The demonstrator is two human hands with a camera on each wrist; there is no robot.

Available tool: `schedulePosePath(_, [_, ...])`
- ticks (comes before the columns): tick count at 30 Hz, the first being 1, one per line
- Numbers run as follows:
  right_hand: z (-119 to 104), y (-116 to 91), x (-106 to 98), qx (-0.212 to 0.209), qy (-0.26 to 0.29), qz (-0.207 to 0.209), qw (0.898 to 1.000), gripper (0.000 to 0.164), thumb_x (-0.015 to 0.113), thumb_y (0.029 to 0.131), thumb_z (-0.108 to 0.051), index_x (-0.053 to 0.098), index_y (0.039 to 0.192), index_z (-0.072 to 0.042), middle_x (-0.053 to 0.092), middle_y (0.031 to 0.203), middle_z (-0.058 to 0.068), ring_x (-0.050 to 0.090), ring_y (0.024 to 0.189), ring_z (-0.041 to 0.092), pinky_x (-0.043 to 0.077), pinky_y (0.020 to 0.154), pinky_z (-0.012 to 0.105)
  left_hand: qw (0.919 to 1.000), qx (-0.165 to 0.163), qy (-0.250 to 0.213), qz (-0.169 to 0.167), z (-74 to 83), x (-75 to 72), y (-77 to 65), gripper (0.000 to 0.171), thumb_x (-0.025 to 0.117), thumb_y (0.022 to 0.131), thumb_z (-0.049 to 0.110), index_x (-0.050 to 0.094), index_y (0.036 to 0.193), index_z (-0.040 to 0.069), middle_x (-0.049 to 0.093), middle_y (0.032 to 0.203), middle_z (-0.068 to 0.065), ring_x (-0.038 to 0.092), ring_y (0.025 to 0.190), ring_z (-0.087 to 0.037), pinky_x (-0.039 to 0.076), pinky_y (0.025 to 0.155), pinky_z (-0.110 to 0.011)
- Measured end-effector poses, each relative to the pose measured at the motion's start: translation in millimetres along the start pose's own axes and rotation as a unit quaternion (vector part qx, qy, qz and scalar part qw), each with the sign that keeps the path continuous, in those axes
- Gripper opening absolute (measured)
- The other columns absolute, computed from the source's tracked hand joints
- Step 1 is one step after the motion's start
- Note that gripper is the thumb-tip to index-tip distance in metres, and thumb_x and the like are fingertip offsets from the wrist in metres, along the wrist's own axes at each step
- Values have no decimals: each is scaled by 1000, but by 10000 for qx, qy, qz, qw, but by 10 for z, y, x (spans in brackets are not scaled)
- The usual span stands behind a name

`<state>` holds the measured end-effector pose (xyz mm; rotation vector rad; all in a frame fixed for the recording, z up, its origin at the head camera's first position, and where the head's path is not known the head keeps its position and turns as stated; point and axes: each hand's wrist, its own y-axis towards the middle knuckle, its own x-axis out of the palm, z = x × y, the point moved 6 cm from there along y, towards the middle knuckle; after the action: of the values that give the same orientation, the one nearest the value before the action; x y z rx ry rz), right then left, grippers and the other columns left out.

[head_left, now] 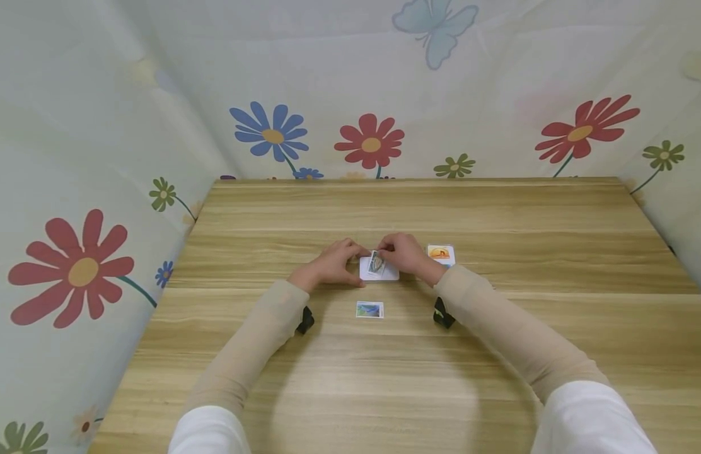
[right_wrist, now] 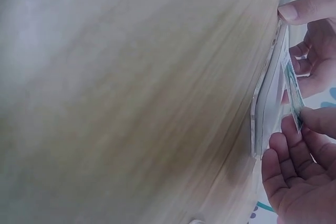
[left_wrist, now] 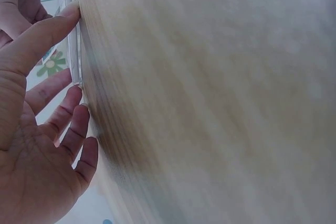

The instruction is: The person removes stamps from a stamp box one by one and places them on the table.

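Around the middle of the wooden table (head_left: 384, 391), head view: both my hands meet at a white slab (head_left: 391, 273) lying flat.
Left hand, head view: my left hand (head_left: 335, 263) holds the slab's left end, thumb by the near corner, index finger by the far one.
Right hand, head view: my right hand (head_left: 405, 254) pinches a small picture (head_left: 376, 263) by its far right part, askew above the slab.
Loose cards, head view: a blue-green card (head_left: 370, 309) lies nearer to me than the slab; an orange card (head_left: 440, 253) lies to the right, past my right wrist, which partly hides it.
Flowered cloth, head view: this cloth (head_left: 322, 69) hangs beyond the table's far edge.
Left thumb, left wrist view: it presses the slab's near edge; my other fingers are spread, half-curled.
Right fingertips, right wrist view: thumb and forefinger are clamped on the small picture, which tilts up; I cannot tell whether its lower end touches the slab.
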<state>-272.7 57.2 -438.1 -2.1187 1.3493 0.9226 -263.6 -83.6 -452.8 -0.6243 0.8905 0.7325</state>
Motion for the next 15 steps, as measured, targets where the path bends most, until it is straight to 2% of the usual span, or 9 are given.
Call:
schedulePosePath(10, [57,-44,-58,369,307,74,9988,16,60,91,-12,70,93,1,68,93,14,58,84,21,47,77,33,10000,28,30,45,-17,10,7,65,78,76,36,54,132,14,51,121,-7,46,112,-23,37,97,-42])
schedulePosePath(15, [89,-71,-76,607,507,51,9969,18,60,92,-14,70,95,0,68,95,13,56,82,19,44,72,27,10000,31,17,56,-14,11,8,65,79,76,35,54,132,13,51,122,-7,46,112,-23,36,97,-42])
